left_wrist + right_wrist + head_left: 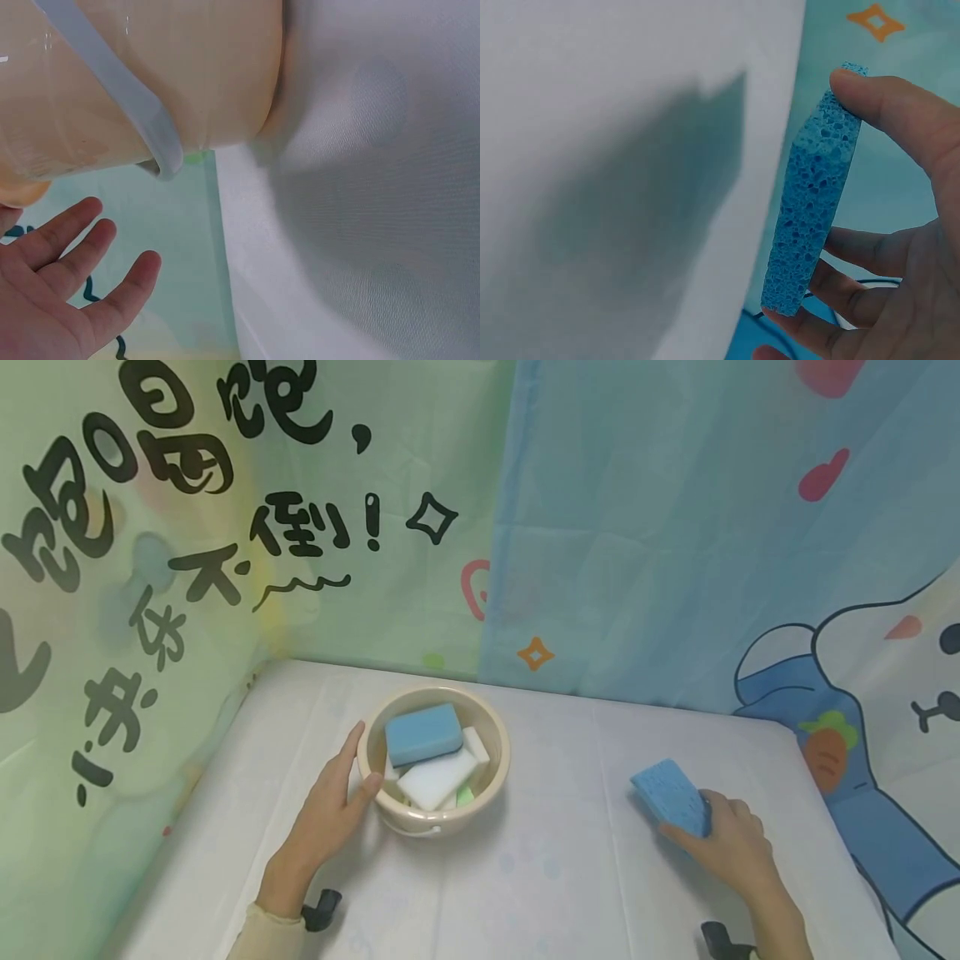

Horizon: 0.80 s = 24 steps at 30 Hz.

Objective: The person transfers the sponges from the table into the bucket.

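1. The bowl [433,758] sits on my table [570,877], left of centre, with sponges [424,732] piled inside it.
2. My left hand [330,810] rests against the bowl's left side.
3. Well apart to the right, my right hand [731,843] holds another sponge [671,796] above the table.

Soft, even, bright light; faint shadows; wrist views slightly blurred.

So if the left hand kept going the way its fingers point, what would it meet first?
Nothing new: the left hand already rests against the beige bucket, fingers pointing along its side; beyond, probably the backdrop.
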### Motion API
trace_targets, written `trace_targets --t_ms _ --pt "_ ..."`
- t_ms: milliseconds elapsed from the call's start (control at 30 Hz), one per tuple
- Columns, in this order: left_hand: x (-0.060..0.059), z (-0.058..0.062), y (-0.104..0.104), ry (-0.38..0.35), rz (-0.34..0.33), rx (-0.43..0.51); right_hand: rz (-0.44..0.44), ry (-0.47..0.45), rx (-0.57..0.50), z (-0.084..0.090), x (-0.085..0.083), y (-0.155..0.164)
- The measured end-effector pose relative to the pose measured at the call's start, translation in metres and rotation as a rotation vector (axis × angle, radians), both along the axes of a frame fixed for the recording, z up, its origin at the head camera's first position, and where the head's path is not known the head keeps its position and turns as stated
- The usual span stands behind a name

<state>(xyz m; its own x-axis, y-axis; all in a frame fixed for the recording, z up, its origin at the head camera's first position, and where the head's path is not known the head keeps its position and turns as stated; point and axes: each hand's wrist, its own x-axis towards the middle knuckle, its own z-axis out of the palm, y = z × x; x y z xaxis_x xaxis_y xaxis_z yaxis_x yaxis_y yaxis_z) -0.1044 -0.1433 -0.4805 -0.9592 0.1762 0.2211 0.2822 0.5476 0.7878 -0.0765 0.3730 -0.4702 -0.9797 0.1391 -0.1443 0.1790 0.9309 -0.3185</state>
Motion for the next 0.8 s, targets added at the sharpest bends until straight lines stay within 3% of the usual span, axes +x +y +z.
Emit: trace_targets --t_ms 800 --pt "0.001 -0.002 -0.001 0.001 0.007 0.007 0.157 0.177 -0.027 0.053 -0.006 -0.057"
